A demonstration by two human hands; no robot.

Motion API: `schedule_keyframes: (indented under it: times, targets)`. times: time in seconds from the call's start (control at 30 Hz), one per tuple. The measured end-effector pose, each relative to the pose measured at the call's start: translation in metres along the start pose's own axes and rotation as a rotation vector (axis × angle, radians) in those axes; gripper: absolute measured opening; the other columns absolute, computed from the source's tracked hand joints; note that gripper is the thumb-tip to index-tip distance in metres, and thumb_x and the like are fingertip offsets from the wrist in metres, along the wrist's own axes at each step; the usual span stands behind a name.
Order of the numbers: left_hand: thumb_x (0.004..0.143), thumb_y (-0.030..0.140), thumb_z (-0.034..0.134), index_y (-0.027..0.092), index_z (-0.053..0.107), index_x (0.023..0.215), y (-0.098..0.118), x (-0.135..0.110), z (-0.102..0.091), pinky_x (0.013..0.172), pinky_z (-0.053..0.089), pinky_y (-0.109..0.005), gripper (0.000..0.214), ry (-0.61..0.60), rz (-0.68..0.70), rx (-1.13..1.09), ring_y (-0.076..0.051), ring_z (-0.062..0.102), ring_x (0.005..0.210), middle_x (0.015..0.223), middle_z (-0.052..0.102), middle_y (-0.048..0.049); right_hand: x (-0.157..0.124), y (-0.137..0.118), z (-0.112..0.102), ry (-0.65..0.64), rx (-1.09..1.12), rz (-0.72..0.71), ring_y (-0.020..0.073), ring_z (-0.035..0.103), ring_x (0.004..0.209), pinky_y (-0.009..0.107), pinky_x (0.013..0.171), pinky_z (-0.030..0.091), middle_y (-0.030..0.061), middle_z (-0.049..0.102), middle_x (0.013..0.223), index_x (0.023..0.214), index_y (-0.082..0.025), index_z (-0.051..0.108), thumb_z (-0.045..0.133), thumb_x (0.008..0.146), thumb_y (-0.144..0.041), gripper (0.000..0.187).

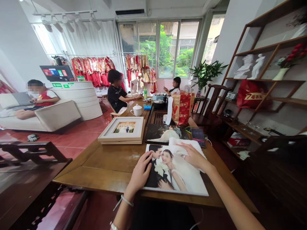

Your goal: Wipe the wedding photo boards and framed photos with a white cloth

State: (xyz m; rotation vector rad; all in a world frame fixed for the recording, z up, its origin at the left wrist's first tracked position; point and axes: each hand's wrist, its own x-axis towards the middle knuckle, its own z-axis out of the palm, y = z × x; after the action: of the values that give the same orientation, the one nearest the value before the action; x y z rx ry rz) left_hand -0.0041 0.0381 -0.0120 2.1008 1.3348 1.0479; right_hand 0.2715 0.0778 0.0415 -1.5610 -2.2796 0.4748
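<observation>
A large wedding photo print (182,179) lies flat at the near edge of the wooden table (107,163). My left hand (140,172) rests on its left edge, fingers spread flat. My right hand (193,155) presses a white cloth (178,146) onto the upper part of the print, fingers curled over the cloth. A second dark photo print (163,132) lies just behind, and a stack of white picture frames (123,129) sits to its left.
A phone (198,135) lies right of the prints. Further back are a white teapot (137,110), a tea tray, a red paper bag (182,108) and two seated people. A child sits on a sofa at left. Shelves (263,95) stand on the right, a dark bench (31,153) at left.
</observation>
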Motion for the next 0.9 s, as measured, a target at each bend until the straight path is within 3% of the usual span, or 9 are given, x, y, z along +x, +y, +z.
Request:
schedule_keyframes:
  times: [0.13, 0.33, 0.43, 0.53, 0.63, 0.9]
  targets:
    - [0.092, 0.021, 0.040, 0.025, 0.049, 0.133, 0.000, 0.000, 0.001, 0.115, 0.026, -0.045, 0.043, 0.010, 0.002, -0.004, -0.021, 0.034, 0.137, 0.145, 0.044, -0.0048, -0.023, 0.009, 0.000, 0.007, -0.033, 0.003, 0.0208, 0.023, 0.140, 0.046, 0.116, 0.010, 0.0033, 0.039, 0.147, 0.137, -0.019, 0.045, 0.040, 0.065, -0.008, 0.073]
    - [0.091, 0.020, 0.041, 0.025, 0.049, 0.133, -0.001, -0.001, 0.001, 0.115, 0.027, -0.044, 0.043, 0.029, 0.004, -0.005, -0.020, 0.035, 0.136, 0.144, 0.044, -0.0049, -0.090, -0.031, 0.019, -0.033, -0.088, -0.087, 0.0192, 0.013, 0.142, 0.050, 0.116, 0.004, -0.0080, 0.030, 0.150, 0.142, -0.031, 0.037, 0.039, 0.052, -0.007, 0.093]
    - [0.092, 0.020, 0.040, 0.027, 0.049, 0.133, 0.000, -0.001, 0.001, 0.115, 0.027, -0.044, 0.043, 0.028, 0.016, -0.009, -0.020, 0.035, 0.137, 0.145, 0.044, -0.0037, -0.124, -0.047, 0.025, -0.113, -0.064, -0.129, 0.0242, 0.013, 0.142, 0.054, 0.115, 0.001, -0.0082, 0.025, 0.151, 0.143, -0.032, 0.034, 0.040, 0.049, -0.010, 0.097]
    - [0.092, 0.020, 0.039, 0.026, 0.048, 0.134, 0.000, -0.001, 0.001, 0.115, 0.027, -0.044, 0.044, 0.010, 0.010, -0.001, -0.020, 0.034, 0.137, 0.146, 0.043, -0.0039, -0.135, -0.049, 0.026, -0.153, -0.055, -0.135, 0.0247, 0.013, 0.142, 0.054, 0.115, 0.003, -0.0088, 0.025, 0.151, 0.143, -0.033, 0.033, 0.041, 0.050, -0.012, 0.096]
    - [0.092, 0.020, 0.039, 0.027, 0.048, 0.135, 0.000, -0.001, 0.000, 0.115, 0.027, -0.044, 0.044, 0.006, 0.006, 0.001, -0.020, 0.034, 0.137, 0.146, 0.043, -0.0032, -0.118, -0.040, 0.022, -0.081, -0.080, -0.078, 0.0204, 0.013, 0.142, 0.050, 0.116, 0.004, -0.0097, 0.026, 0.151, 0.142, -0.035, 0.034, 0.039, 0.052, -0.009, 0.095]
    - [0.092, 0.020, 0.039, 0.027, 0.048, 0.134, -0.002, -0.002, 0.000, 0.115, 0.027, -0.045, 0.044, 0.014, 0.026, 0.004, -0.020, 0.034, 0.138, 0.145, 0.043, -0.0033, -0.016, -0.003, 0.007, 0.033, -0.062, 0.058, 0.0225, 0.022, 0.140, 0.049, 0.114, 0.011, 0.0010, 0.038, 0.147, 0.138, -0.024, 0.044, 0.042, 0.066, -0.011, 0.073]
